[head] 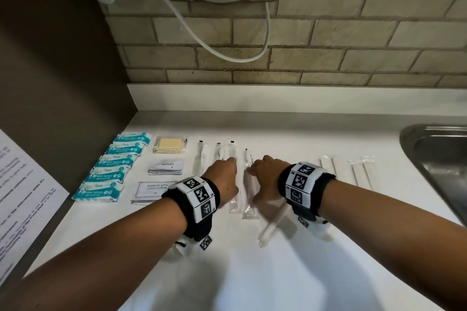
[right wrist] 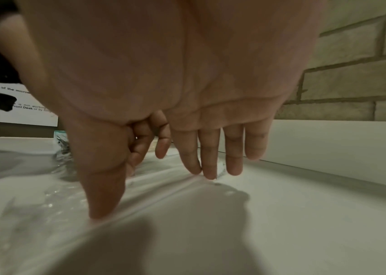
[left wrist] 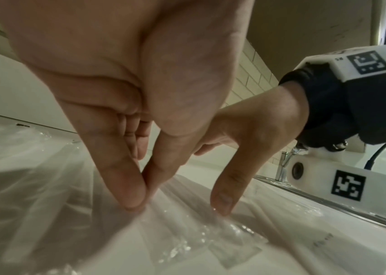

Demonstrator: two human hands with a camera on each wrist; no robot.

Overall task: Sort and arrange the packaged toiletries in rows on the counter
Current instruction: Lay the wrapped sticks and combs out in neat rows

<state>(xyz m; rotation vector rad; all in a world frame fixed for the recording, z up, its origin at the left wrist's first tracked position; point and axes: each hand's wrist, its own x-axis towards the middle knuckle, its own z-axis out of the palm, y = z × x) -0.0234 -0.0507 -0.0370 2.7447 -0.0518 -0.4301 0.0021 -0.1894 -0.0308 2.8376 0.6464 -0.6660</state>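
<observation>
Several clear-wrapped toothbrushes (head: pixel 201 159) lie side by side in a row at mid-counter. My left hand (head: pixel 225 174) is over the row; in the left wrist view its thumb and forefinger (left wrist: pixel 137 201) pinch the plastic of one wrapper (left wrist: pixel 175 223). My right hand (head: pixel 262 174) is just to its right, with straight fingers (right wrist: pixel 208 173) and thumb tip pressing on a long wrapped pack (right wrist: pixel 163 188). One blurred pack (head: pixel 270 227) lies slanted under the right wrist. Blue wipe packs (head: pixel 111 174) form a column at the left.
Between the wipes and the toothbrushes sit a yellow pack (head: pixel 169 145), toothpaste sachets (head: pixel 165 166) and shampoo sachets (head: pixel 154 189). More long clear packs (head: pixel 358 171) lie to the right. A steel sink (head: pixel 434 159) is at the far right, a printed sheet (head: pixel 22 197) at the left.
</observation>
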